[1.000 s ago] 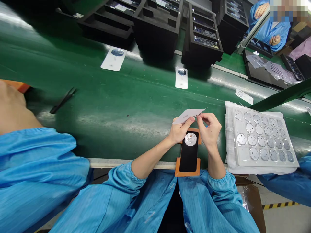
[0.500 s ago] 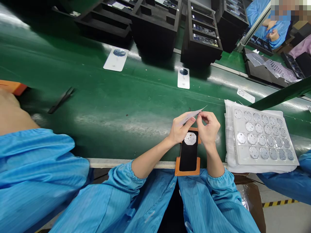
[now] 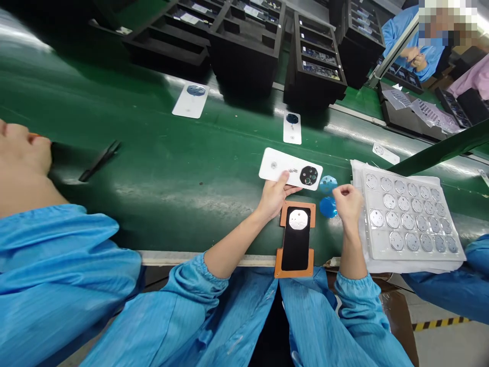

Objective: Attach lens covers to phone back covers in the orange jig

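Note:
My left hand holds a white phone back cover by its lower edge, thumb on top and fingers beneath. The cover lies tilted above the bench, its black round camera area towards the right. In my right hand, thumb and fingertips pinch a blue protective film, whose two rounded lobes hang apart from the cover. Below the hands, an orange jig at the bench edge bears a black phone-shaped plate with a silver disc near its top.
A clear tray of silver discs is at right. Two white covers and a white piece lie farther back. Dark tweezers lie left, near a co-worker's hand. Black bins line the back; a green bar crosses at right.
The cover, earlier seen edge-on between both hands, is now turned face up. My right hand has moved right, with the blue film now off the cover. The co-worker's hand at left has moved up.

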